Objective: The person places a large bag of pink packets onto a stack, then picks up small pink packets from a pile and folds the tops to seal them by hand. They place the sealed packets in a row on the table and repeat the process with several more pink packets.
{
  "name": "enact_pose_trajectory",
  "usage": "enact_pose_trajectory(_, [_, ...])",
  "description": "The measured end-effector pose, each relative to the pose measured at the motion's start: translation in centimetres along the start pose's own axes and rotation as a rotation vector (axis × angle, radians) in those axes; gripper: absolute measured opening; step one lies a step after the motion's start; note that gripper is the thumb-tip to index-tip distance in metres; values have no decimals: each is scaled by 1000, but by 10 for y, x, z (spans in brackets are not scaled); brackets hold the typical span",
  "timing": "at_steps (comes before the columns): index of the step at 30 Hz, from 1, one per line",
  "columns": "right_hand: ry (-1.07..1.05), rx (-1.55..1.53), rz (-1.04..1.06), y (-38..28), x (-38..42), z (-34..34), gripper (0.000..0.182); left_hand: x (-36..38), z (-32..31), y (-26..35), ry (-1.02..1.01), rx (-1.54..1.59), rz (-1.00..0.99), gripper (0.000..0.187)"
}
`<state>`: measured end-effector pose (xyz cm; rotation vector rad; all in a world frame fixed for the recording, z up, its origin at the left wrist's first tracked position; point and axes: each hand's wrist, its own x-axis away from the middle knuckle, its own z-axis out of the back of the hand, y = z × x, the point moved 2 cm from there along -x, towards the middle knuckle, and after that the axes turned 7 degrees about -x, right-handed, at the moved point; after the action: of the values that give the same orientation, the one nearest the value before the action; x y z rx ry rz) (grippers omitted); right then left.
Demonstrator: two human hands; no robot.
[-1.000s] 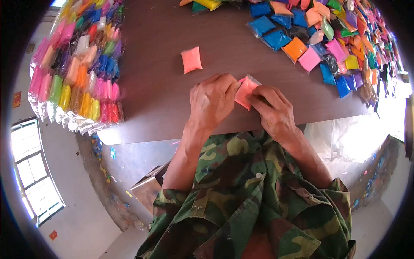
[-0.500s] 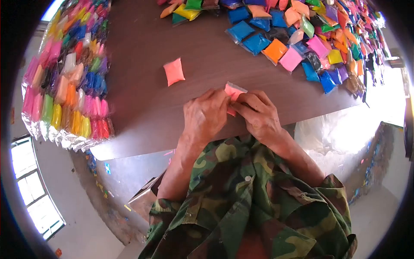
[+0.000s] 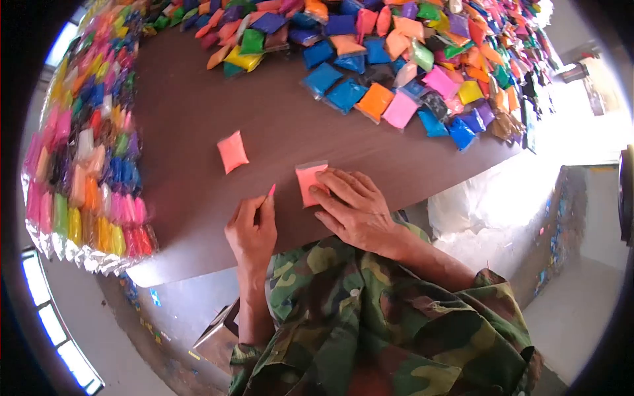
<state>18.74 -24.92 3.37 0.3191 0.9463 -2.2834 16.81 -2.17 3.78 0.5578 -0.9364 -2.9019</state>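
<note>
A coral-pink sachet (image 3: 307, 181) with a clear top edge lies on the brown table. My right hand (image 3: 356, 210) rests over its right side, fingers stretched out and spread, thumb apart below. To the left of it, my left hand (image 3: 253, 230) is closed in a pinch, and a small bright pink sliver (image 3: 272, 189) sticks up from between thumb and finger. What the sliver is made of is not clear. Farther up the table lies a second coral-pink sachet (image 3: 232, 152), touched by neither hand.
A big heap of many-coloured sachets (image 3: 376, 99) covers the table's far and right side. Rows of clear-wrapped coloured packs (image 3: 86, 191) line the left edge. A whitish plastic bag (image 3: 462, 208) hangs beyond the table's near right edge (image 3: 422, 193). Below left stands a box (image 3: 218, 336).
My hands have parted: the left moved left with the pink sliver, the right now lies over the sachet on the table. The view has shifted, showing more of the heap.
</note>
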Motion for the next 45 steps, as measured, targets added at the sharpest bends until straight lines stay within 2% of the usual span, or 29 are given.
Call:
enact_pose_trajectory(4, [33, -13, 23, 6, 5, -4, 34, -1, -8, 28, -22, 78, -69, 8])
enact_pose_trajectory(7, [56, -85, 47, 9, 8, 0, 31, -10, -11, 46, -97, 11, -100, 5])
enact_pose_trajectory(10, [68, -99, 49, 8, 11, 0, 31, -16, -22, 47, -185, -20, -178, 4])
enact_pose_trajectory(13, [19, -121, 32, 13, 12, 1, 31, -30, -24, 34, -217, -177, -262, 6])
enact_pose_trajectory(16, [22, -130, 32, 13, 11, 0, 31, -49, -21, 27, -202, -172, -249, 6])
enact_pose_trajectory(19, [67, -109, 29, 11, 14, 1, 31, -46, -17, 50, -276, 1, -269, 6])
enact_pose_trajectory(24, [62, -124, 43, 9, 9, 3, 27, -54, -30, 51, -327, -156, -299, 5])
enact_pose_trajectory(27, [69, -138, 45, 11, 5, 4, 25, -61, -36, 39, -240, -169, -255, 5])
enact_pose_trajectory(30, [101, -133, 28, 9, 3, 2, 25, -50, -23, 24, -42, -65, -182, 6])
enact_pose_trajectory(33, [82, -100, 1, 9, -1, 1, 26, -27, 2, -9, 39, -31, 84, 10])
enact_pose_trajectory(37, [56, -49, 34, 17, -28, -8, 26, 0, 27, -49, 184, -115, 132, 10])
enact_pose_trajectory(42, [52, -18, 128, 22, -78, -37, 22, 14, 37, -70, 269, -179, 209, 9])
enact_pose_trajectory(45, [72, 18, 114, 27, -99, -53, 19, 15, 33, -71, 304, -147, 234, 10])
